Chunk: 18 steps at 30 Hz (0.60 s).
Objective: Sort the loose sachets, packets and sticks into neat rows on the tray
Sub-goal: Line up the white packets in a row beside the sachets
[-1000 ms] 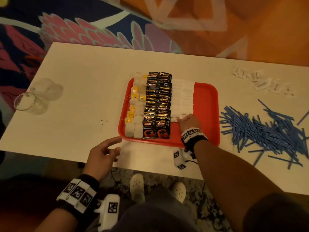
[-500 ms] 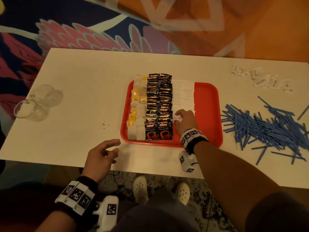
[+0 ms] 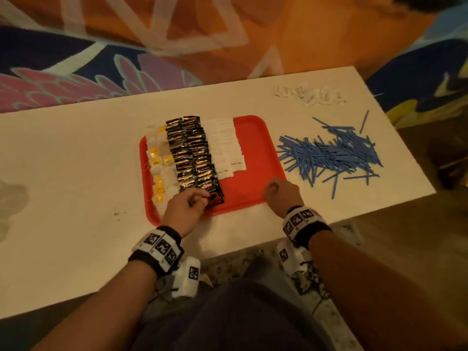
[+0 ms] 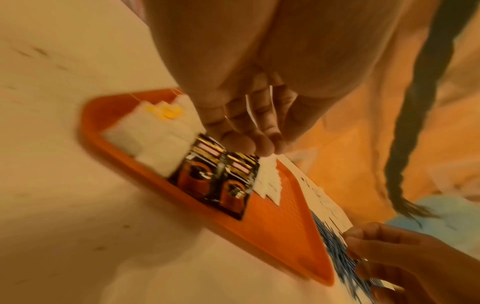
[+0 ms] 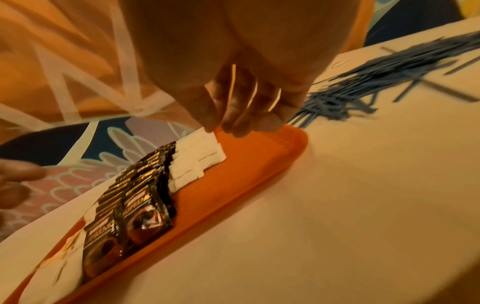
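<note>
**Squaring the coffee rows before the sticks go on**

The white table carries the red tray near its front edge, and the tray's left half is filled: tea bags along the left rim, two rows of black coffee sachets beside them, then white sugar packets, whose rows stop short of the tray's front rim. The right half of the tray is bare. The blue sticks lie in a loose heap on the table just off the tray's right rim, and a few white packets sit near the table's far right corner.

The left hand rests at the tray's front rim, fingers curled onto the frontmost coffee sachets; whether it pinches one I cannot tell. Nudging them lightly, flat, should keep the overlapped rows from fanning. The right hand hovers loosely curled at the tray's front right corner, holding nothing.

Half a second earlier the left hand waited open off the tray, and the right hand pressed on the front sugar packets; it has since withdrawn toward the sticks.
</note>
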### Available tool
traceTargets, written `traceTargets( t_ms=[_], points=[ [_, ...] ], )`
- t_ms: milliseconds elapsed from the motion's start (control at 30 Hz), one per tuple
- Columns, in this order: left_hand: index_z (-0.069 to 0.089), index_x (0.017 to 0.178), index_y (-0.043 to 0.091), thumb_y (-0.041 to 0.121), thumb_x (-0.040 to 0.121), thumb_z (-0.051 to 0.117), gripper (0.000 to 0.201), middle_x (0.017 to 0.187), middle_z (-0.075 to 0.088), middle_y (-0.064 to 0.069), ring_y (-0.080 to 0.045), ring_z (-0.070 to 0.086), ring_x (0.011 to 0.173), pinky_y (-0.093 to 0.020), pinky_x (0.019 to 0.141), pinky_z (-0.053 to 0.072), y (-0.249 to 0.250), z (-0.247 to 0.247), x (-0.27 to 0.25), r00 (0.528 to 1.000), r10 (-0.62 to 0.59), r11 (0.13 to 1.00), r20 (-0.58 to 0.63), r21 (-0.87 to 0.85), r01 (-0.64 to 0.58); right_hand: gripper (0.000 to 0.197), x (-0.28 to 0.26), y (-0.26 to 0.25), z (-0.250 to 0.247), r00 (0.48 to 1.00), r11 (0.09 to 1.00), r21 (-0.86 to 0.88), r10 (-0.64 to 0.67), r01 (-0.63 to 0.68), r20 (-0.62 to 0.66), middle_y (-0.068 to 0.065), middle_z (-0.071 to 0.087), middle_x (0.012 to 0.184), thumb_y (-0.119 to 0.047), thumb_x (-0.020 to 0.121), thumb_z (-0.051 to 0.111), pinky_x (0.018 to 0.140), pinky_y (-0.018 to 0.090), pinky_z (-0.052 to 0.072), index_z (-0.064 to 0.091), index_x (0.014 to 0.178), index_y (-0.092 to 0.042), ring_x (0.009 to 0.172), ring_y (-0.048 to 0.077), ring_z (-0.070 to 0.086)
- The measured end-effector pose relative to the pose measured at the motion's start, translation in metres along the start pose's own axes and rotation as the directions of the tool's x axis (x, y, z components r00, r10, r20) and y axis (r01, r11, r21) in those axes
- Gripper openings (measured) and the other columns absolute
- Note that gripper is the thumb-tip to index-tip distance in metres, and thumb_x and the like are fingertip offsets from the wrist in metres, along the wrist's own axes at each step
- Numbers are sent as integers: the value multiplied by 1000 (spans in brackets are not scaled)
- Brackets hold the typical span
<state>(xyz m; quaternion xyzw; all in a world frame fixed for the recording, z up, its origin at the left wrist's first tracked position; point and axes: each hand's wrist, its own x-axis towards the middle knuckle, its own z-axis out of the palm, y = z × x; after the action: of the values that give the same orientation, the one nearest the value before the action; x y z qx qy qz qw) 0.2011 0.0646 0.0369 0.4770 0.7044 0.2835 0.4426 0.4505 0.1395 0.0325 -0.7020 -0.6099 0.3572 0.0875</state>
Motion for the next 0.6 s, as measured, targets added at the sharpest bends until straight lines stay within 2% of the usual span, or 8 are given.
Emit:
traceTargets(
  t_ms=[133, 267, 333, 400, 433, 500, 567, 600],
  points=[
    [64, 88, 37, 18, 94, 63, 20, 89, 67, 6, -16, 64, 84, -32, 80, 52, 38, 45, 34, 988, 55, 991, 146, 109, -72, 8, -11, 32, -24, 994, 997, -1, 81, -81, 67, 1, 68, 97, -24, 91, 61, 74, 28, 42, 68, 92, -19, 88, 19, 59],
    [65, 89, 33, 16, 92, 64, 17, 88, 66, 4, -17, 61, 85, -34, 84, 52, 79, 95, 72, 980, 91, 981, 174, 152, -118, 11, -1, 65, -53, 988, 989, 44, 140, -142, 59, -1, 67, 97, -26, 90, 66, 75, 27, 41, 69, 96, -17, 88, 15, 57],
    [65, 100, 29, 16, 94, 61, 15, 88, 65, 4, -15, 61, 85, -29, 78, 50, 102, 119, 95, 974, 118, 972, 192, 179, -153, 13, 10, 79, -68, 988, 987, 51, 149, -151, 42, -2, 65, 95, -27, 91, 66, 76, 25, 41, 69, 98, -16, 87, 13, 56],
    [62, 104, 28, 16, 97, 58, 15, 86, 63, 6, -12, 58, 80, -19, 65, 43, 125, 143, 123, 969, 127, 957, 213, 229, -176, 14, 27, 92, -82, 990, 990, 38, 132, -134, 51, -1, 66, 95, -27, 92, 65, 77, 25, 42, 69, 98, -15, 88, 14, 57],
    [61, 103, 27, 16, 97, 57, 14, 85, 62, 5, -14, 59, 78, -18, 61, 40, 136, 154, 139, 967, 128, 950, 221, 251, -183, 15, 36, 97, -90, 990, 991, 41, 125, -128, 61, -1, 66, 94, -27, 93, 64, 79, 26, 44, 69, 98, -14, 89, 16, 58],
    [61, 103, 22, 15, 97, 55, 11, 88, 65, -1, -23, 62, 80, -23, 59, 42, 157, 179, 173, 964, 128, 930, 235, 309, -199, 18, 55, 107, -106, 992, 993, 43, 104, -107, 78, 2, 66, 92, -25, 95, 61, 83, 30, 48, 69, 97, -8, 89, 20, 60],
    [63, 103, 18, 15, 95, 57, 11, 100, 67, -6, -27, 63, 88, -27, 67, 45, 174, 202, 210, 966, 131, 895, 224, 393, -212, 20, 75, 117, -119, 993, 997, 37, 69, -73, 93, 6, 69, 90, -22, 96, 57, 81, 33, 50, 69, 94, -6, 86, 22, 62],
    [64, 107, 16, 16, 94, 59, 13, 108, 65, -8, -27, 62, 96, -27, 76, 45, 182, 212, 229, 967, 130, 876, 217, 433, -215, 20, 84, 123, -125, 994, 997, 43, 53, -57, 100, 5, 69, 89, -22, 96, 56, 76, 30, 50, 69, 93, -7, 82, 20, 62]
  ],
)
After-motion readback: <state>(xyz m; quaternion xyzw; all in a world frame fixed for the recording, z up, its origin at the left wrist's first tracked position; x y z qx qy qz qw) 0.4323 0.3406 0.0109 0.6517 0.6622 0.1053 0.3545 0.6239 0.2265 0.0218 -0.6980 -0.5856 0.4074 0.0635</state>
